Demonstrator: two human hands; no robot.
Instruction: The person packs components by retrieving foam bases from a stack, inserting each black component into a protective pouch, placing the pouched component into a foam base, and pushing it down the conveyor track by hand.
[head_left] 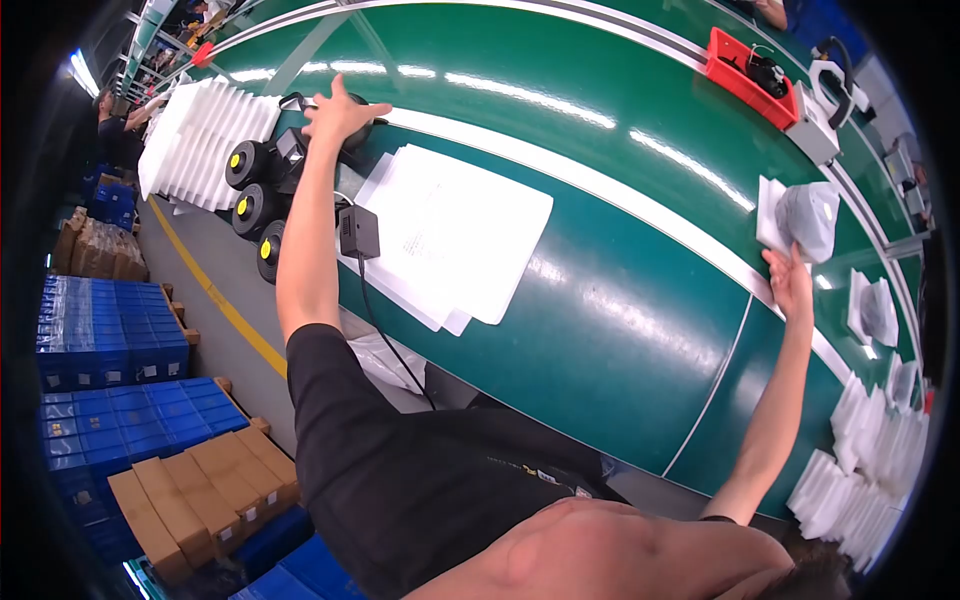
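Observation:
My left hand (340,112) is open with its fingers spread, above a group of black round parts at the table's far left. Beneath and beside it lie black wheel-like parts (256,208) with yellow centres; what the palm covers is hidden. At the right, the fingers of my right hand (788,284) reach up to the near edge of a grey object in a clear bag (808,220). This bagged object rests against a white foam piece (770,212). My right index finger is stretched out and appears to touch the bag, without wrapping round it.
White sheets (470,230) lie on the green table (620,310), beside a black box with a cord (360,232). Stacked white foam (205,145) stands far left. A red bin (750,78) and another bagged object (878,312) are across the white rail (600,180). Blue crates (110,330) line the floor.

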